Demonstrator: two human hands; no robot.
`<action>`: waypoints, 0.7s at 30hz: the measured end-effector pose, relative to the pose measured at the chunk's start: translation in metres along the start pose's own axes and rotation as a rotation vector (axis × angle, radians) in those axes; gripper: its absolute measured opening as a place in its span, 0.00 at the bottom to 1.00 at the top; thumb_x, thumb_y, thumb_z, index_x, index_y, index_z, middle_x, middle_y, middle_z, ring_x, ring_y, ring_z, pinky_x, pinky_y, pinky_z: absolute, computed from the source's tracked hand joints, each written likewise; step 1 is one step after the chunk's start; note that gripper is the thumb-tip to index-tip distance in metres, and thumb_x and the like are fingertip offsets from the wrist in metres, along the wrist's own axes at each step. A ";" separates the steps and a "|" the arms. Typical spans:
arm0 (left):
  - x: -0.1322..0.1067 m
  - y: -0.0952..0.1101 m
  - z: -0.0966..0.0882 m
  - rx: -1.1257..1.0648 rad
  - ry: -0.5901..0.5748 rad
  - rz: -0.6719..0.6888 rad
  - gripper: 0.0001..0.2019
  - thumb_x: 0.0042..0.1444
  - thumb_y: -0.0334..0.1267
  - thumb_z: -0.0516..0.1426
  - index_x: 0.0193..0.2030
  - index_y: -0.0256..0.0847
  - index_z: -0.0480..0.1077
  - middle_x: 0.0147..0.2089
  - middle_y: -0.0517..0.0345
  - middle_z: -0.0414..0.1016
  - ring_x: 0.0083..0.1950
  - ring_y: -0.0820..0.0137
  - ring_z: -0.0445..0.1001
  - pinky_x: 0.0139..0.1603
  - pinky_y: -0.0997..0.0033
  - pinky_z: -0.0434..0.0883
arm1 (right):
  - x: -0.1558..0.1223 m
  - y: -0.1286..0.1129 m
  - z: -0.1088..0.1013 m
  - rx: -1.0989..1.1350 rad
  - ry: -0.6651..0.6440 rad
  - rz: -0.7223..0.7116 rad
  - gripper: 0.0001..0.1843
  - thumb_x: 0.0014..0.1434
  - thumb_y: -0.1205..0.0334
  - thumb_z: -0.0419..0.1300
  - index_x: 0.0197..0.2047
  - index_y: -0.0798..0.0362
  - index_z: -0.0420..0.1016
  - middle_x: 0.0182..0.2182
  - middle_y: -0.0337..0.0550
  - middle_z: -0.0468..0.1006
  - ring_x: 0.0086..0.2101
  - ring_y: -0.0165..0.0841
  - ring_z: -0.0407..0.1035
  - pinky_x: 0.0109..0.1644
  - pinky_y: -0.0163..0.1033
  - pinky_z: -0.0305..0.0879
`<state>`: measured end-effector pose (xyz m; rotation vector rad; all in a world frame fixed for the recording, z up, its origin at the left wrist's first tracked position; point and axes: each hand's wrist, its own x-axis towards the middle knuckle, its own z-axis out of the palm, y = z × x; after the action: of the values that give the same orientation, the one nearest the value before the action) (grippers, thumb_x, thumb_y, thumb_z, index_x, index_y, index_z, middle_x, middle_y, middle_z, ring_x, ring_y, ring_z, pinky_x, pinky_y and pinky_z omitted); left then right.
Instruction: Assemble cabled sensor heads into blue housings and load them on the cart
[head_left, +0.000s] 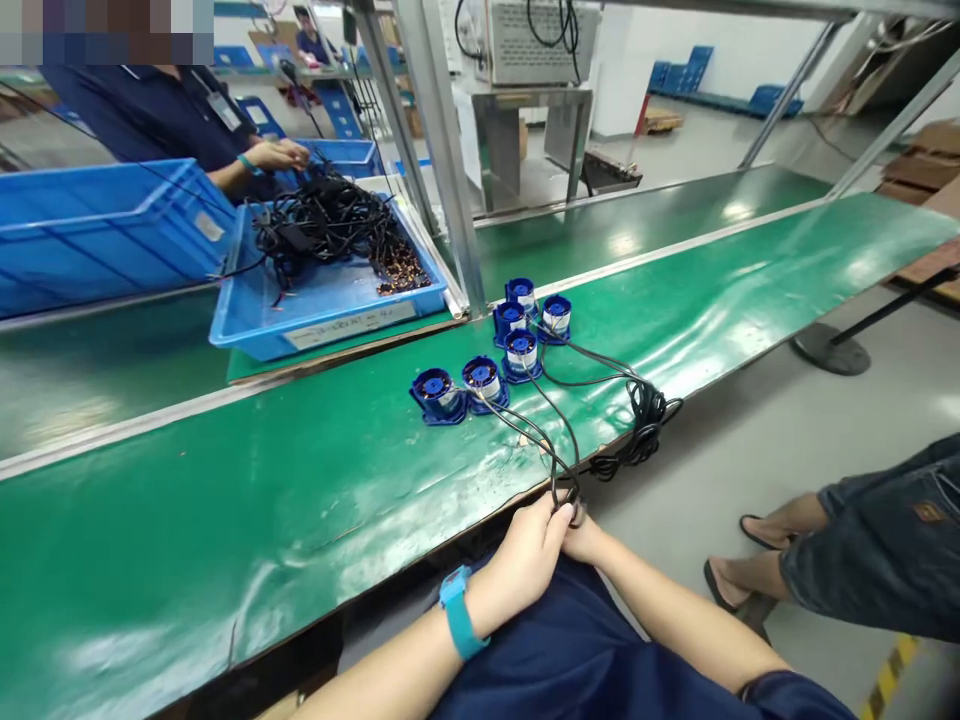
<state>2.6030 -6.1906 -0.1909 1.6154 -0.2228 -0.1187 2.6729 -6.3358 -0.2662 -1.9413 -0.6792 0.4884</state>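
Note:
My left hand [534, 545], with a teal strap at the wrist, is closed around black cables [564, 488] just past the bench's near edge. Right beside it, my right hand [583, 538] is closed on the same cables, its fingers partly hidden. These cables run up to several blue round motor-like units [484, 382] with copper windings and white labels, standing on the green bench top. Two stand at the front left; others [520, 352] cluster behind them to the right. A coiled black cable bundle [646, 415] hangs over the bench edge to the right of my hands.
A blue tray [341, 328] of tangled black cables stands across the bench, beside a larger blue bin [97, 235]. A co-worker's hands [277, 155] are over the tray. A metal post [442, 150] rises behind the units. Another person's legs [862, 550] are at the right.

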 end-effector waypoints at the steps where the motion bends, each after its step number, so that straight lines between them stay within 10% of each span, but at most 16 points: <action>1: -0.001 0.004 -0.004 -0.071 -0.040 0.017 0.19 0.69 0.45 0.48 0.57 0.39 0.72 0.53 0.47 0.79 0.49 0.61 0.78 0.53 0.58 0.76 | -0.006 -0.004 -0.008 -0.012 0.031 -0.008 0.22 0.58 0.40 0.61 0.32 0.52 0.69 0.31 0.44 0.74 0.36 0.37 0.70 0.46 0.46 0.73; 3: -0.006 0.008 -0.019 -0.089 -0.055 0.065 0.20 0.70 0.47 0.49 0.61 0.41 0.70 0.54 0.48 0.78 0.47 0.64 0.78 0.50 0.61 0.78 | -0.018 -0.016 -0.030 -0.057 0.087 -0.019 0.18 0.60 0.45 0.62 0.37 0.52 0.69 0.34 0.43 0.74 0.38 0.37 0.70 0.48 0.45 0.72; 6: -0.007 0.004 -0.059 0.354 0.265 0.277 0.21 0.67 0.48 0.55 0.63 0.44 0.69 0.61 0.45 0.75 0.59 0.57 0.74 0.63 0.50 0.72 | -0.031 -0.043 -0.074 -0.210 0.095 0.014 0.10 0.62 0.54 0.60 0.40 0.52 0.69 0.37 0.43 0.74 0.38 0.35 0.69 0.46 0.42 0.71; 11: 0.037 -0.009 -0.123 1.150 0.645 0.302 0.34 0.60 0.49 0.63 0.71 0.44 0.62 0.78 0.33 0.39 0.78 0.35 0.38 0.70 0.21 0.47 | -0.037 -0.098 -0.135 -0.605 -0.041 0.224 0.08 0.54 0.67 0.58 0.40 0.53 0.70 0.38 0.44 0.76 0.37 0.36 0.71 0.42 0.39 0.67; 16: 0.093 -0.009 -0.140 1.217 0.686 0.157 0.30 0.64 0.47 0.58 0.71 0.45 0.61 0.74 0.29 0.50 0.74 0.34 0.49 0.63 0.25 0.62 | -0.027 -0.093 -0.136 -0.982 -0.064 0.424 0.08 0.50 0.71 0.58 0.36 0.54 0.71 0.36 0.51 0.80 0.39 0.45 0.76 0.39 0.41 0.66; 21: 0.099 0.006 -0.118 1.112 0.726 0.111 0.27 0.62 0.49 0.60 0.67 0.46 0.68 0.72 0.28 0.55 0.72 0.32 0.54 0.59 0.23 0.63 | -0.042 -0.054 -0.110 -1.056 0.174 0.293 0.09 0.58 0.60 0.61 0.43 0.50 0.74 0.32 0.48 0.81 0.35 0.50 0.78 0.34 0.45 0.69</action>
<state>2.7242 -6.0974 -0.1724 2.6027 0.2450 0.8021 2.6937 -6.4177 -0.1679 -3.0609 -0.5823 0.1025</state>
